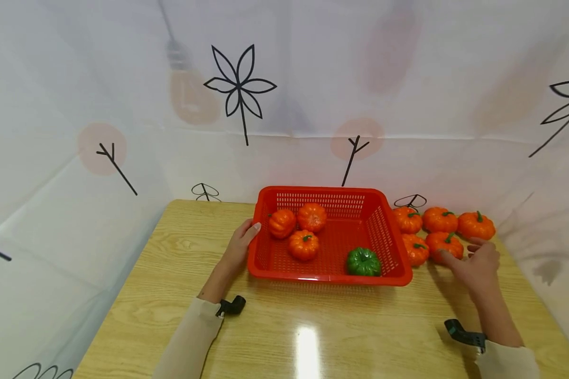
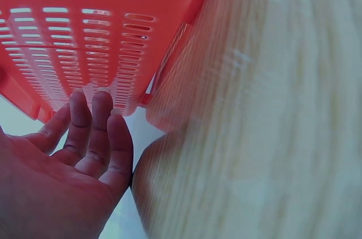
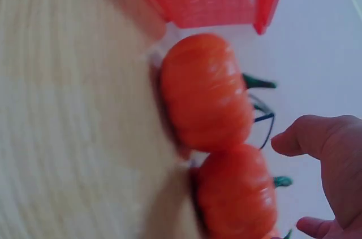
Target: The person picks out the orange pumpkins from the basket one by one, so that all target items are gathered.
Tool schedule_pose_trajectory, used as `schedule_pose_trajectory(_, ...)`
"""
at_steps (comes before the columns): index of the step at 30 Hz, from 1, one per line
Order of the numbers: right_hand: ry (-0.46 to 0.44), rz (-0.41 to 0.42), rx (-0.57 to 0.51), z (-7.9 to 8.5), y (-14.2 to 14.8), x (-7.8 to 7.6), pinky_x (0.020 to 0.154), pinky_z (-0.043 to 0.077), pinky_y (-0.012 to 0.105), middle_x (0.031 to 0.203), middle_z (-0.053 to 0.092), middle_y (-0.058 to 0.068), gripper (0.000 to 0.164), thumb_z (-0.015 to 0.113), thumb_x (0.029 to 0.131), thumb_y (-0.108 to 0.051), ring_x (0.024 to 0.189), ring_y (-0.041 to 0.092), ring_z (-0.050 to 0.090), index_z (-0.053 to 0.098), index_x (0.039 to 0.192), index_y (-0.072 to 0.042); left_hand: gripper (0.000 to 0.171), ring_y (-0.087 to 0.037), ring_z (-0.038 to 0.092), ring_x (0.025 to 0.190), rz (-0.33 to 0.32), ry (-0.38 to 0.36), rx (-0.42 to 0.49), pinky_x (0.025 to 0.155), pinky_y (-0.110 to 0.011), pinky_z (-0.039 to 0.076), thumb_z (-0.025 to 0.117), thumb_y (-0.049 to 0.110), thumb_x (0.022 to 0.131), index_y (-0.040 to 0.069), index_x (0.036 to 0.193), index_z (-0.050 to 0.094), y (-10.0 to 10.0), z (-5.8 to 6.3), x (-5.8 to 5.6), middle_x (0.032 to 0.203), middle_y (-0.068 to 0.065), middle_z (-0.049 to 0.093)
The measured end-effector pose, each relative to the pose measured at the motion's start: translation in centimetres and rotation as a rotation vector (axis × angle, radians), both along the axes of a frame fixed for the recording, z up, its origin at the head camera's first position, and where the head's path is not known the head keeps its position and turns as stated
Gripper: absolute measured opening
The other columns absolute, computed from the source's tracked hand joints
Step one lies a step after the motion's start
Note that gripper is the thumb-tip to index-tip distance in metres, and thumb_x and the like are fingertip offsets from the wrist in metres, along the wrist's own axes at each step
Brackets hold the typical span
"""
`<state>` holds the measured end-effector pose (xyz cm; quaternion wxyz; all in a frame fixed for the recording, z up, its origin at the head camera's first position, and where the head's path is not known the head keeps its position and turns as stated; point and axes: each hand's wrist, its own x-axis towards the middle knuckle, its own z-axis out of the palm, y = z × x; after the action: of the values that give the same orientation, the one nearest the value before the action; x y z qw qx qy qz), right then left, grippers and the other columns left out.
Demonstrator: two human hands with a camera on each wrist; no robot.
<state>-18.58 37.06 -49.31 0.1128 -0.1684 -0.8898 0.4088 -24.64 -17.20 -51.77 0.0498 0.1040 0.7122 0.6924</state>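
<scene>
A red plastic basket point(image 1: 329, 278) with slotted walls holds three small orange pumpkins point(image 1: 304, 245) in its left half and a green pumpkin-shaped piece point(image 1: 363, 262) at its front right. My left hand point(image 1: 240, 243) grips the basket's left rim, thumb over the edge; in the left wrist view its fingers point(image 2: 102, 126) reach up against the outer wall. To the right of the basket, my right hand point(image 1: 478, 266) hovers with spread fingers at a front orange pumpkin point(image 1: 440, 246). In the right wrist view, a gap shows between the thumb point(image 3: 291, 142) and the pumpkins point(image 3: 206, 92).
Several orange pumpkins point(image 1: 476, 226) stand in two rows by the basket's right side, stems up. A patterned white cloth point(image 1: 289, 95) hangs behind the wooden table point(image 1: 265, 331). Each wrist wears a black strap mount point(image 1: 464, 334).
</scene>
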Motion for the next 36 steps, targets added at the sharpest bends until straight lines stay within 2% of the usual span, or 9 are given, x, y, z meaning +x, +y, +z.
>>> schedule_pose_trajectory(4, 0.069, 0.028, 0.046, 1.1, -0.5, 0.1, 0.079, 0.034, 0.032, 0.136, 0.038, 0.039, 0.077, 0.071, 0.097, -0.026, 0.115, 0.048, 0.041, 0.032, 0.146, 0.018, 0.050, -0.038, 0.064, 0.122, -0.004, 0.008, -0.009, 0.094, -0.031, 0.060, 0.047, 0.042, 0.113, 0.007, 0.149, 0.052, 0.0, 0.0, 0.0, 0.139, -0.019, 0.063)
schedule_pose_trajectory(9, 0.132, 0.106, 0.075, 2.8, -2.1, 0.6, 0.085, 0.034, 0.031, 0.145, 0.036, 0.041, 0.078, 0.072, 0.098, -0.024, 0.126, 0.055, 0.040, 0.033, 0.149, 0.019, 0.051, -0.039, 0.064, 0.121, -0.007, 0.007, 0.000, 0.094, -0.031, 0.060, 0.046, 0.042, 0.113, 0.006, 0.149, 0.051, 0.0, -0.1, 0.0, 0.139, -0.020, 0.063)
schedule_pose_trajectory(17, 0.263, 0.258, 0.110, 5.6, -6.0, 1.3, 0.090, 0.034, 0.034, 0.146, 0.037, 0.036, 0.070, 0.074, 0.097, -0.012, 0.127, 0.051, 0.040, 0.036, 0.149, 0.015, 0.049, -0.035, 0.067, 0.117, 0.007, 0.004, 0.001, 0.092, -0.033, 0.061, 0.048, 0.041, 0.113, 0.007, 0.147, 0.053, 0.1, -0.3, -0.2, 0.135, -0.019, 0.065)
schedule_pose_trajectory(21, 0.334, 0.353, 0.141, 6.9, -7.7, 1.1, 0.087, 0.033, 0.027, 0.140, 0.041, 0.032, 0.066, 0.077, 0.092, -0.006, 0.122, 0.045, 0.042, 0.041, 0.145, 0.012, 0.050, -0.034, 0.067, 0.117, 0.010, 0.005, -0.003, 0.093, -0.032, 0.060, 0.048, 0.042, 0.113, 0.007, 0.147, 0.053, 0.1, -0.2, -0.1, 0.135, -0.019, 0.065)
schedule_pose_trajectory(25, 0.363, 0.443, 0.202, 8.2, -9.1, 0.6, 0.086, 0.035, 0.014, 0.137, 0.044, 0.027, 0.065, 0.081, 0.090, -0.006, 0.117, 0.038, 0.045, 0.046, 0.143, 0.007, 0.050, -0.034, 0.066, 0.117, 0.010, 0.003, 0.000, 0.093, -0.032, 0.060, 0.048, 0.042, 0.113, 0.006, 0.148, 0.053, 0.1, -0.2, 0.0, 0.136, -0.019, 0.065)
schedule_pose_trajectory(28, 0.372, 0.521, 0.266, 9.2, -9.8, 0.0, 0.091, 0.043, 0.023, 0.138, 0.047, 0.025, 0.065, 0.083, 0.088, -0.008, 0.119, 0.040, 0.046, 0.049, 0.142, 0.003, 0.050, -0.035, 0.066, 0.118, 0.008, 0.000, -0.001, 0.093, -0.031, 0.060, 0.048, 0.040, 0.113, 0.005, 0.148, 0.052, 0.1, -0.2, 0.1, 0.137, -0.020, 0.064)
schedule_pose_trajectory(30, 0.379, 0.571, 0.308, 9.9, -10.3, -0.5, 0.092, 0.049, 0.038, 0.139, 0.048, 0.023, 0.065, 0.084, 0.087, -0.009, 0.121, 0.040, 0.049, 0.050, 0.141, 0.001, 0.051, -0.036, 0.066, 0.119, 0.007, 0.001, -0.006, 0.094, -0.031, 0.060, 0.047, 0.040, 0.114, 0.004, 0.149, 0.051, 0.1, -0.2, 0.1, 0.138, -0.021, 0.063)
schedule_pose_trajectory(33, 0.406, 0.660, 0.370, 10.9, -11.1, -1.3, 0.090, 0.050, 0.057, 0.141, 0.050, 0.020, 0.065, 0.086, 0.085, -0.008, 0.121, 0.039, 0.052, 0.053, 0.140, -0.001, 0.051, -0.036, 0.065, 0.120, 0.013, 0.001, -0.006, 0.094, -0.032, 0.059, 0.047, 0.041, 0.113, 0.005, 0.149, 0.052, 0.2, -0.2, 0.1, 0.138, -0.020, 0.063)
schedule_pose_trajectory(36, 0.427, 0.780, 0.428, 11.5, -12.1, -2.3, 0.095, 0.050, 0.059, 0.144, 0.050, 0.016, 0.065, 0.087, 0.084, -0.009, 0.126, 0.036, 0.049, 0.055, 0.141, -0.004, 0.050, -0.037, 0.065, 0.120, 0.014, 0.004, -0.002, 0.095, -0.033, 0.059, 0.047, 0.041, 0.113, 0.006, 0.149, 0.052, 0.2, -0.1, 0.1, 0.138, -0.019, 0.063)
